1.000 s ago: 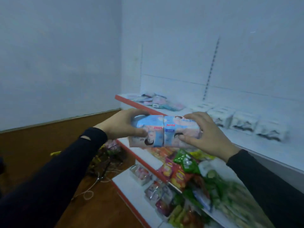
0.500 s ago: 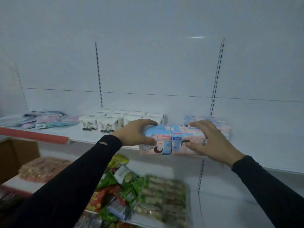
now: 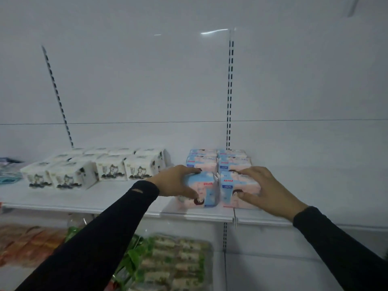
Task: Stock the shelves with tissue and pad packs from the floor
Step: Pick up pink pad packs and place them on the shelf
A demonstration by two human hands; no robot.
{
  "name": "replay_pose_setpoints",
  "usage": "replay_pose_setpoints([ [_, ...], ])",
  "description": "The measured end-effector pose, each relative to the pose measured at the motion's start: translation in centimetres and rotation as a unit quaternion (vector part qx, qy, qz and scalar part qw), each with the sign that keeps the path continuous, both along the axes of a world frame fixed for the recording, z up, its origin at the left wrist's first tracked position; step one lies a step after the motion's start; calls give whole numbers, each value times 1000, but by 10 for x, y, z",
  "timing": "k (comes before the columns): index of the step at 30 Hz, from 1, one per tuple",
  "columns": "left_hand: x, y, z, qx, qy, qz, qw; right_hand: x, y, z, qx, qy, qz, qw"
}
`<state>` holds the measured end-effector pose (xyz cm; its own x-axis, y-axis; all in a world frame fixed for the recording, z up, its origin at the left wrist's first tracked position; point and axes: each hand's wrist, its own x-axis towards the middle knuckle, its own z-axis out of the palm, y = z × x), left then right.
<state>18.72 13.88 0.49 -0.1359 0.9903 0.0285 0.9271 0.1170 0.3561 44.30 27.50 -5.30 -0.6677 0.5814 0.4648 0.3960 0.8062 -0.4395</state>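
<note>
Two pink-and-blue pad packs stand side by side at the front of the white shelf [image 3: 88, 198]. My left hand [image 3: 174, 181] grips the left pack [image 3: 206, 190] round its left side. My right hand [image 3: 266, 187] grips the right pack [image 3: 233, 186] from the right, thumb across its front. Both packs rest on the shelf. Directly behind them stand more pad packs [image 3: 218, 159] of the same kind, in rows up to the back wall.
Several white tissue packs [image 3: 96, 168] fill the shelf to the left. Flat blue and pink packs [image 3: 8, 175] lie at the far left edge. The lower shelf holds snack bags and a wrapped bundle [image 3: 172, 263]. Bare shelf stretches to the right of the pad packs.
I turned from the shelf end to face the shelf. Both hands carried the two packs forward and set them down on the shelf in front of the stacked pad packs.
</note>
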Motion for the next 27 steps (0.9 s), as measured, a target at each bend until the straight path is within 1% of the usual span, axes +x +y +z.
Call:
replay_pose_setpoints([
  [2, -7, 3, 2, -15, -28, 4, 999, 2, 4, -1, -2, 7, 5, 1000],
  [5, -24, 8, 6, -45, -123, 42, 990, 1, 6, 0, -1, 6, 4, 1000],
  [6, -29, 9, 7, -60, -138, 63, 987, 1, 5, 0, 0, 5, 2, 1000],
  [7, -33, 8, 8, -85, -127, 88, 984, 0, 6, 0, 2, 4, -1, 1000],
  [9, -43, 5, 7, -122, -65, 128, 982, -1, 5, -1, 0, -1, -8, 1000],
  [10, -49, 5, 5, -108, -50, 131, 984, -2, 3, 0, -3, -2, -13, 1000],
  [11, -54, 6, 2, -79, -61, 128, 987, -3, 2, 1, -7, -4, -19, 1000],
  [13, -59, 2, 1, -21, -120, 102, 987, -7, 0, 4, -10, -12, -29, 999],
  [14, -58, -1, 1, -16, -143, 80, 986, -9, -1, 5, -11, -16, -35, 999],
  [15, -55, -4, 2, -18, -147, 57, 987, -12, -2, 5, -12, -20, -42, 999],
  [18, -44, -6, 0, -24, -73, -32, 997, -18, -8, 0, -12, -8, -61, 998],
  [20, -43, -1, -4, -18, -57, -64, 996, -20, -11, -3, -7, -4, -78, 997],
  [23, -44, 6, -10, -12, -53, -45, 998, -19, -16, -3, -6, -5, -92, 996],
  [26, -40, 9, -11, 9, -85, -8, 996, -18, -19, -4, 5, 1, -103, 995],
  [27, -38, 9, -9, 15, -70, 1, 997, -16, -19, -3, 6, 2, -105, 994],
])
